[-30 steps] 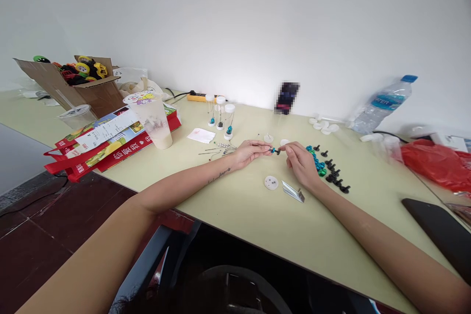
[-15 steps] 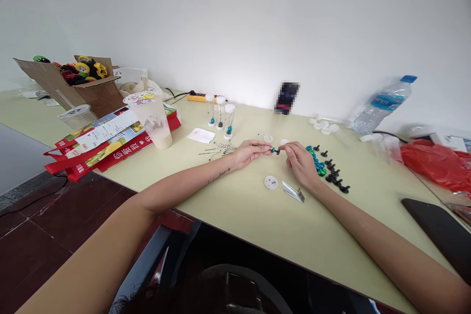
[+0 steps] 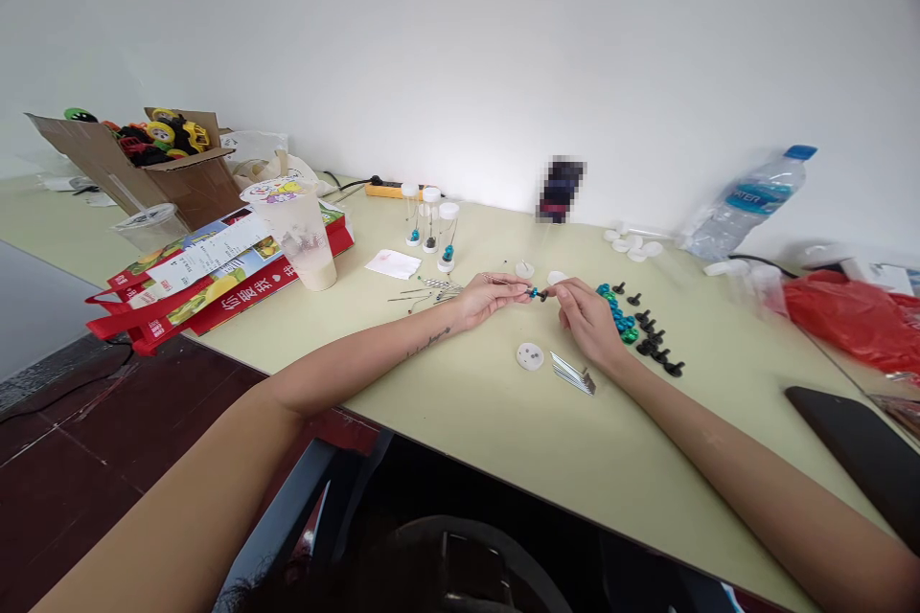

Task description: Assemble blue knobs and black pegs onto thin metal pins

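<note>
My left hand (image 3: 490, 299) is closed, pinching a thin metal rod. At the rod's right end sits a small shiny blue piece (image 3: 534, 293), with a black disc-ended piece (image 3: 544, 296) beyond it. Curled fingers of my right hand (image 3: 587, 314) come up against the disc's right side; whether they grip anything is too small to make out. Beside that hand lie several blue and green pieces (image 3: 619, 314) and several black stemmed pieces (image 3: 651, 335). Nearer me are a white round lid (image 3: 530, 356) with small dark bits on it and a row of silver rods (image 3: 573, 374).
Loose rods (image 3: 435, 291) and white paper (image 3: 393, 263) lie left of my hands. Three capped clear tubes (image 3: 429, 225) stand behind. Further left are a drink cup (image 3: 306, 244), a red bag (image 3: 216, 292) and a cardboard box (image 3: 197, 192). A water bottle (image 3: 751, 201) leans at right.
My right fingertips have shifted very slightly to the right along the black disc. My left hand stays in place with the rod and the blue piece.
</note>
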Tool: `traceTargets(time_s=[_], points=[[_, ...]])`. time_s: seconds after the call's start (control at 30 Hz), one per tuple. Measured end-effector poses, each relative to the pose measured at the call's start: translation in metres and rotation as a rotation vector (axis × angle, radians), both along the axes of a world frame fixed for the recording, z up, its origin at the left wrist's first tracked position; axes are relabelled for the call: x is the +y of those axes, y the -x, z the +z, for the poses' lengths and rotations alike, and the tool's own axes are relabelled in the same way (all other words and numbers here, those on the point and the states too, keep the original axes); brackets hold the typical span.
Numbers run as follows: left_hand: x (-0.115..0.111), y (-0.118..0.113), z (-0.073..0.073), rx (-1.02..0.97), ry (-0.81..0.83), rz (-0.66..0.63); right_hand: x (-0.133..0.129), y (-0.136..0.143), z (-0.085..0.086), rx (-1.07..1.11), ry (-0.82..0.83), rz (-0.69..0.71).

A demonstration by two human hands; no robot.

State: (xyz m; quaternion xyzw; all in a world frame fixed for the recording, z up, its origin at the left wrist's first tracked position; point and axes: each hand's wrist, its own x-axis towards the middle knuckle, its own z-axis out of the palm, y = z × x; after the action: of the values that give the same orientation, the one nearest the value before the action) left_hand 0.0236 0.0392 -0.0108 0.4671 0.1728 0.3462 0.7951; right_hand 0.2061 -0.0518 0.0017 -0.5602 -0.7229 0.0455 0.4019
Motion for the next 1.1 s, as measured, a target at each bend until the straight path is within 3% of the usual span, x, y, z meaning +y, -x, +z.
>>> traceTargets(time_s=[1.1], points=[[-0.0009, -0.0008, 0.0017, -0.002, 0.012, 0.023, -0.0003, -0.0004, 0.0005, 0.011, -0.023, 0.004]])
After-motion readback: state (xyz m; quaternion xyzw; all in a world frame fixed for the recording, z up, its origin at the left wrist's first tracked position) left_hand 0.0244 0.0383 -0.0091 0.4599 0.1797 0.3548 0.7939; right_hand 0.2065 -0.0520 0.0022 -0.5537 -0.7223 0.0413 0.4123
